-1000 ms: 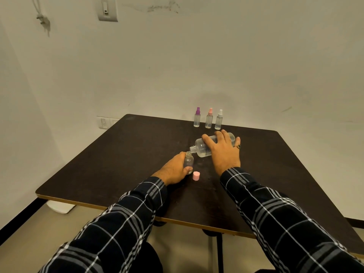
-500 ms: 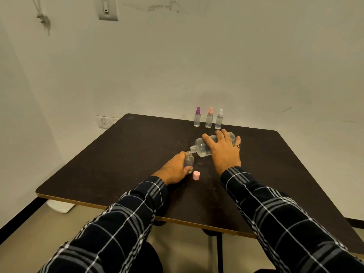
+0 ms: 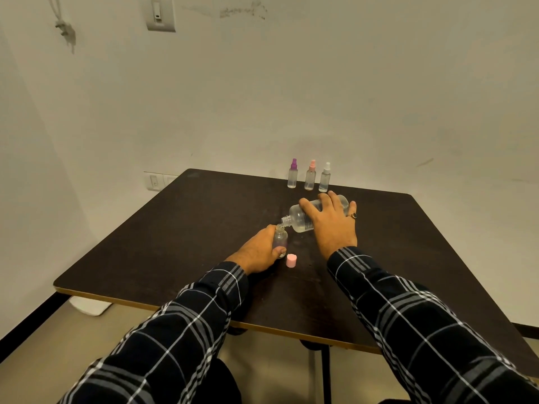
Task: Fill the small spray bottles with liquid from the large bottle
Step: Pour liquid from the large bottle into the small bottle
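Observation:
My right hand (image 3: 331, 225) grips the large clear bottle (image 3: 300, 218), tipped nearly flat with its open neck pointing left. The neck sits right over the mouth of a small uncapped spray bottle (image 3: 280, 238) that stands upright on the dark table (image 3: 189, 228). My left hand (image 3: 259, 250) wraps around that small bottle from the left. A pink cap (image 3: 291, 260) lies on the table just right of it. Three capped small spray bottles stand in a row at the far edge: purple top (image 3: 292, 174), pink top (image 3: 310, 176), white top (image 3: 325, 177).
The table stands against a white wall, with a wall socket (image 3: 154, 181) behind its far left corner. The front edge (image 3: 163, 306) runs close to my sleeves. A white object (image 3: 90, 307) lies on the floor under the near left corner.

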Action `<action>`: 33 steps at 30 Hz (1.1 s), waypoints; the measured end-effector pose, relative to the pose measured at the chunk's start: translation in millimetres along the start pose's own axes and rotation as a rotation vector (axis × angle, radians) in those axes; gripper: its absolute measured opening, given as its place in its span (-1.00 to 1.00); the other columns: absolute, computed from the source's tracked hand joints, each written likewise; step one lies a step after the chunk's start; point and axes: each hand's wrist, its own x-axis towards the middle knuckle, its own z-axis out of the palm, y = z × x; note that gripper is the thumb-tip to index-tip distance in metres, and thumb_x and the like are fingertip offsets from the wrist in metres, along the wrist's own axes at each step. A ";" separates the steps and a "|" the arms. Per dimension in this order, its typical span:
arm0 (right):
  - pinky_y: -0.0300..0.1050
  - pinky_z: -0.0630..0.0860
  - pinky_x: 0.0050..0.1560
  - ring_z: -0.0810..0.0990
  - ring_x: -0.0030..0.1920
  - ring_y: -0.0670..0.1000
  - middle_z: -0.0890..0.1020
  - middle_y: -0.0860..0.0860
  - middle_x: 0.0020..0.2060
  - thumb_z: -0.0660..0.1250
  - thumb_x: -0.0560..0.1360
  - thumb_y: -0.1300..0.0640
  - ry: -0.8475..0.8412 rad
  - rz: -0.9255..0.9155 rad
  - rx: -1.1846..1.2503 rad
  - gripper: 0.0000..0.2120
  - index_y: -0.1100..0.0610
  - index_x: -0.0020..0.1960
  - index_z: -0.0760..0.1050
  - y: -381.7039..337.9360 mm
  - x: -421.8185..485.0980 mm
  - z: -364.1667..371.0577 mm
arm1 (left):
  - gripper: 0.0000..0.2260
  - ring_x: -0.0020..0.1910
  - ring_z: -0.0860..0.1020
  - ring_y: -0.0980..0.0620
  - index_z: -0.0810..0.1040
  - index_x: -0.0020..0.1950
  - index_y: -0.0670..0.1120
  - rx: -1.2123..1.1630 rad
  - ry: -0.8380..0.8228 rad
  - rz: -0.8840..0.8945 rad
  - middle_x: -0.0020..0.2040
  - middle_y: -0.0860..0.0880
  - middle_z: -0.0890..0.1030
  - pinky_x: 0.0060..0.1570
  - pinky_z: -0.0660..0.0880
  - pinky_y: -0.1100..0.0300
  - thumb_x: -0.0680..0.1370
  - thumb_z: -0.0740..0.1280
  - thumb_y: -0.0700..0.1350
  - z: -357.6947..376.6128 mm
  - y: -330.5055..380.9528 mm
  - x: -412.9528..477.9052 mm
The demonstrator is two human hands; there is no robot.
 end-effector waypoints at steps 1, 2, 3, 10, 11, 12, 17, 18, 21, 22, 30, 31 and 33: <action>0.48 0.05 0.43 0.02 0.56 0.20 0.21 0.14 0.48 0.44 0.48 0.20 -0.002 0.000 -0.002 -0.24 -0.18 0.50 0.13 0.2 0.3 -0.1 | -0.56 0.23 0.51 -0.02 0.30 0.46 -0.04 0.002 -0.001 -0.001 0.33 -0.06 0.47 0.31 0.47 -0.02 0.63 0.35 -0.01 -0.3 0.3 0.0; 0.48 0.04 0.43 0.02 0.56 0.20 0.21 0.14 0.48 0.44 0.48 0.20 -0.004 -0.001 -0.002 -0.24 -0.18 0.50 0.13 0.1 0.5 -0.3 | -0.56 0.24 0.51 -0.02 0.30 0.46 -0.04 0.002 -0.003 -0.003 0.33 -0.06 0.47 0.30 0.47 -0.01 0.63 0.35 -0.01 -0.2 0.6 0.0; 0.48 0.04 0.43 0.02 0.56 0.20 0.21 0.14 0.48 0.44 0.48 0.20 -0.007 -0.002 -0.002 -0.24 -0.18 0.50 0.13 -0.1 0.5 0.1 | -0.56 0.24 0.51 -0.02 0.30 0.46 -0.04 0.004 -0.004 -0.006 0.33 -0.06 0.47 0.30 0.47 0.00 0.63 0.35 -0.02 -0.5 0.8 -0.2; 0.47 0.05 0.43 0.03 0.56 0.19 0.22 0.13 0.48 0.45 0.48 0.21 0.004 -0.002 -0.007 -0.24 -0.19 0.49 0.13 -0.9 0.3 1.8 | -0.57 0.26 0.50 -0.03 0.31 0.46 -0.04 0.006 -0.003 -0.009 0.35 -0.06 0.46 0.32 0.46 -0.02 0.63 0.34 -0.02 -0.8 0.9 -0.5; 0.47 0.05 0.43 0.03 0.56 0.20 0.22 0.14 0.48 0.45 0.48 0.21 0.005 -0.002 -0.009 -0.24 -0.19 0.50 0.13 -0.8 0.4 2.0 | -0.57 0.26 0.50 -0.03 0.31 0.46 -0.04 0.006 -0.003 -0.005 0.35 -0.07 0.46 0.31 0.46 -0.01 0.63 0.34 -0.02 -0.4 1.1 -0.4; 0.47 0.05 0.43 0.03 0.56 0.20 0.22 0.13 0.48 0.45 0.48 0.21 0.007 -0.002 -0.010 -0.24 -0.19 0.50 0.13 -0.7 0.4 2.0 | -0.57 0.25 0.50 -0.03 0.31 0.46 -0.04 0.007 -0.002 -0.004 0.34 -0.07 0.46 0.31 0.46 -0.01 0.63 0.34 -0.02 0.0 1.2 -0.3; 0.48 0.04 0.43 0.02 0.56 0.20 0.21 0.14 0.48 0.45 0.48 0.20 -0.003 0.002 -0.005 -0.24 -0.19 0.50 0.12 -0.8 0.0 2.4 | -0.55 0.27 0.50 -0.04 0.29 0.47 -0.04 0.008 -0.006 -0.014 0.36 -0.07 0.45 0.32 0.46 -0.01 0.63 0.34 -0.02 -0.8 0.3 0.2; 0.48 0.04 0.43 0.02 0.56 0.20 0.21 0.14 0.48 0.45 0.48 0.20 -0.002 0.002 -0.005 -0.24 -0.19 0.50 0.12 -1.2 0.0 2.3 | -0.55 0.28 0.49 -0.04 0.29 0.48 -0.04 0.010 -0.006 -0.015 0.37 -0.08 0.45 0.32 0.46 0.00 0.63 0.34 -0.02 -0.7 0.6 0.4; 0.47 0.03 0.44 0.01 0.57 0.20 0.20 0.14 0.49 0.44 0.49 0.21 -0.007 0.003 -0.004 -0.24 -0.19 0.50 0.12 -1.4 0.0 1.5 | -0.54 0.28 0.49 -0.04 0.29 0.48 -0.04 0.011 -0.007 -0.018 0.38 -0.08 0.45 0.33 0.46 -0.01 0.63 0.34 -0.01 -0.5 1.3 0.6; 0.47 0.03 0.44 0.01 0.56 0.20 0.20 0.14 0.49 0.44 0.49 0.20 -0.006 0.003 -0.006 -0.24 -0.19 0.50 0.12 -1.2 -0.2 1.3 | -0.54 0.28 0.50 -0.04 0.28 0.48 -0.04 0.009 -0.009 -0.022 0.37 -0.07 0.45 0.33 0.46 -0.02 0.63 0.34 -0.01 -0.1 1.1 0.8; 0.47 0.04 0.44 0.02 0.56 0.19 0.21 0.13 0.48 0.43 0.50 0.19 -0.024 0.022 0.025 -0.27 -0.19 0.49 0.12 -2.1 -1.9 -1.3 | -0.56 0.24 0.51 -0.02 0.30 0.46 -0.03 0.004 0.000 -0.005 0.33 -0.05 0.47 0.31 0.47 -0.05 0.62 0.35 0.00 0.5 -0.7 0.6; 0.46 0.04 0.44 0.03 0.56 0.19 0.22 0.13 0.48 0.43 0.50 0.19 -0.036 0.040 0.049 -0.27 -0.18 0.49 0.13 -2.1 -2.8 -1.1 | -0.55 0.24 0.51 -0.02 0.30 0.46 -0.03 -0.001 -0.001 -0.005 0.33 -0.04 0.47 0.32 0.47 -0.05 0.62 0.35 0.00 0.2 -0.9 0.4; 0.47 0.06 0.44 0.06 0.55 0.18 0.24 0.12 0.47 0.43 0.50 0.18 -0.070 0.080 0.113 -0.29 -0.18 0.49 0.14 -2.7 -5.6 0.7 | -0.55 0.24 0.51 -0.01 0.30 0.46 -0.02 -0.007 -0.003 -0.002 0.33 -0.03 0.47 0.31 0.48 -0.04 0.62 0.35 0.00 0.3 -1.2 -0.1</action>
